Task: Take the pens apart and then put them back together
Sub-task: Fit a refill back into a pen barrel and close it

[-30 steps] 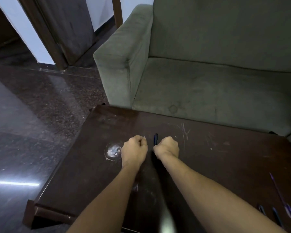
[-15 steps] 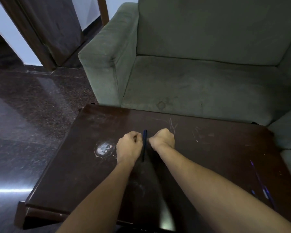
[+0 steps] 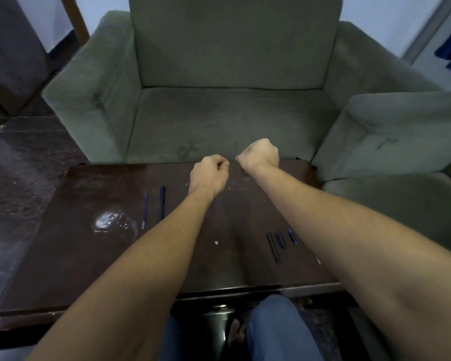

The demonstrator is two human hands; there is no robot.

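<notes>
Right now I have both fists curled over the far edge of the dark table (image 3: 63, 256), the left hand (image 3: 208, 175) and the right hand (image 3: 261, 155) a little apart, knuckles toward me. Whether either one pinches a small pen piece I cannot tell; the fingers are folded under and nothing shows between them. The pens are split into two lots. Near my left forearm, on its outer side, lie a thin purple refill (image 3: 144, 211) and a dark pen barrel (image 3: 162, 201), side by side but not touching, both pointing away from me. Close against the inner side of my right forearm sit more dark pieces: a long black part (image 3: 273, 247), a short dark blue part (image 3: 280, 239) and a blue piece (image 3: 293, 237) partly tucked under the arm. I judge all of these to be very light, hard plastic that rolls on this glossy top at the slightest nudge. The refill looks the most delicate, thin enough to flex or kink, so I would lift it near its middle with fingertips. The barrel is stiffer, and I would hold it at one end with one hand and twist or push with the other near the joint. Smooth round shafts slip, so a firm pinch matters. A pale smear (image 3: 107, 221) sits beyond the refill, further left.
</notes>
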